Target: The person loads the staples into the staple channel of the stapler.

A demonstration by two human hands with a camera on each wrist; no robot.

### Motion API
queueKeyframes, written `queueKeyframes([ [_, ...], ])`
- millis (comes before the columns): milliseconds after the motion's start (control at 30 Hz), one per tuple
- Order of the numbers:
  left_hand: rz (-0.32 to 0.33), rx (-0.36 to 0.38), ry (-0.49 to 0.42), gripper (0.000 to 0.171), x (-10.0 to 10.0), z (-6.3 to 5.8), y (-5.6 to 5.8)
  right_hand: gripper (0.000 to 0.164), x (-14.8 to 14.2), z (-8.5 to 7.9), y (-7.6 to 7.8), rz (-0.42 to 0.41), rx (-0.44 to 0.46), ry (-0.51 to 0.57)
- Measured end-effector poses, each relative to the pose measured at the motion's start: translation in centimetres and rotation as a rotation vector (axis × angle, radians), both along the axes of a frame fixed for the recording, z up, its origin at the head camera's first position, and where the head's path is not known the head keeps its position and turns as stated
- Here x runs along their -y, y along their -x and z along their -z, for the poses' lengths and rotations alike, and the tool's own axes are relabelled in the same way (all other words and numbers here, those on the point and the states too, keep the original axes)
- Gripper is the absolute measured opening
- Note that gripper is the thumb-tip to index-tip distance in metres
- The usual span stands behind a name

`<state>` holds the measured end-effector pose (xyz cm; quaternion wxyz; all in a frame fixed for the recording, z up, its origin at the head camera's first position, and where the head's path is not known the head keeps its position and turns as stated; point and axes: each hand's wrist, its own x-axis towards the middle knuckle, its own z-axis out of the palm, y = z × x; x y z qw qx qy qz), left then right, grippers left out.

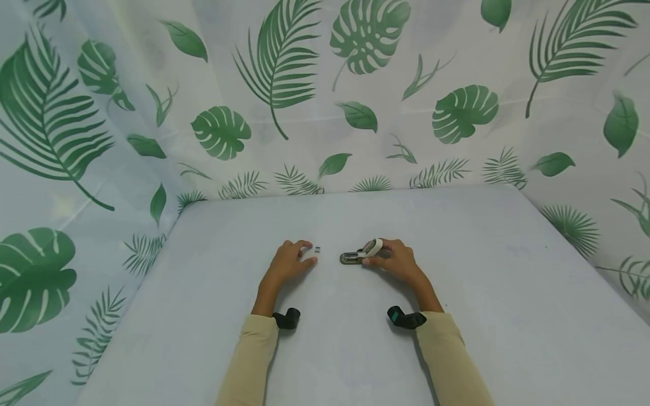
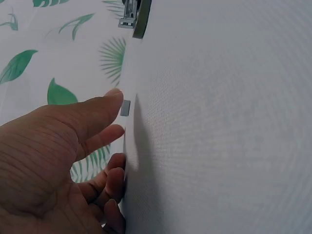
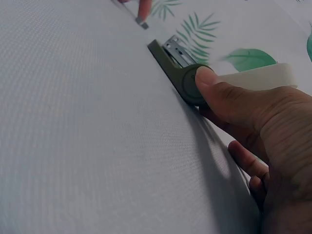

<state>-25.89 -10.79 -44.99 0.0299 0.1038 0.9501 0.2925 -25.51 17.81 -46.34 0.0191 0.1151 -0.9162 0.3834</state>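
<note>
A small stapler (image 1: 351, 257) with a dark green base and a white top arm lies on the table, its top swung back so the metal magazine (image 3: 180, 52) shows. My right hand (image 1: 398, 261) grips it at the hinge end, with the thumb on the round green side in the right wrist view. Left of the stapler lies a short grey strip of staples (image 1: 317, 249). My left hand (image 1: 293, 261) is beside this strip (image 2: 125, 107), thumb and forefinger spread apart. Whether a fingertip touches the strip is hard to tell.
A white-covered table (image 1: 335, 349) lies under both hands. Behind it and along the sides hangs a pale curtain (image 1: 304, 135) with green leaf prints. Black camera bands (image 1: 406, 318) sit on both wrists.
</note>
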Motion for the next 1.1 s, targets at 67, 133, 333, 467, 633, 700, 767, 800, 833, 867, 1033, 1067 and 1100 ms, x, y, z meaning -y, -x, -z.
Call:
queueKeyframes([
  [67, 0.003, 0.002, 0.0, 0.041, 0.1, 0.0, 0.1, 0.028, 0.1, 0.0, 0.0, -0.003, -0.009, -0.004],
  [133, 0.007, 0.008, -0.004, 0.041, 0.1, -0.1, 0.2, 0.027, 0.1, 0.0, 0.0, -0.004, -0.017, -0.001],
  [333, 0.037, 0.005, -0.04, 0.036, -0.1, -0.4, 0.9, 0.025, -0.2, 0.2, 0.1, 0.0, -0.052, -0.008],
  [467, 0.076, -0.004, -0.047, 0.033, -0.3, -0.4, 1.3, 0.024, -0.2, 0.5, 0.0, 0.003, -0.059, -0.014],
  [633, 0.105, -0.011, -0.026, 0.033, -0.7, -0.4, 1.7, 0.024, 0.0, 0.6, 0.0, 0.0, -0.064, -0.01],
  [700, 0.104, -0.022, -0.022, 0.031, -0.9, -0.4, 1.8, 0.024, 0.2, 0.6, -0.1, -0.004, -0.07, -0.012],
  [767, 0.096, -0.033, -0.024, 0.026, -1.1, -0.5, 2.0, 0.023, 0.3, 0.6, 0.0, -0.004, -0.077, -0.014],
  [800, 0.09, -0.036, -0.025, 0.024, -1.2, -0.5, 2.1, 0.023, 0.3, 0.7, 0.0, -0.001, -0.075, -0.011],
  [833, 0.079, -0.035, -0.022, 0.022, -1.3, -0.5, 2.1, 0.023, 0.4, 0.7, 0.0, -0.003, -0.078, -0.012],
  [867, 0.07, -0.035, -0.021, 0.02, -1.4, -0.5, 2.2, 0.023, 0.4, 0.7, 0.0, -0.003, -0.08, -0.014],
  [1033, 0.047, -0.023, -0.029, 0.014, -1.8, -0.5, 2.5, 0.023, 0.3, 0.7, -0.1, 0.014, -0.076, -0.033],
  [1067, 0.044, -0.019, -0.033, 0.014, -1.9, -0.5, 2.5, 0.023, 0.2, 0.7, -0.2, 0.019, -0.073, -0.033],
  [1100, 0.04, -0.016, -0.035, 0.013, -1.9, -0.4, 2.6, 0.024, 0.2, 0.7, -0.2, 0.024, -0.07, -0.033],
])
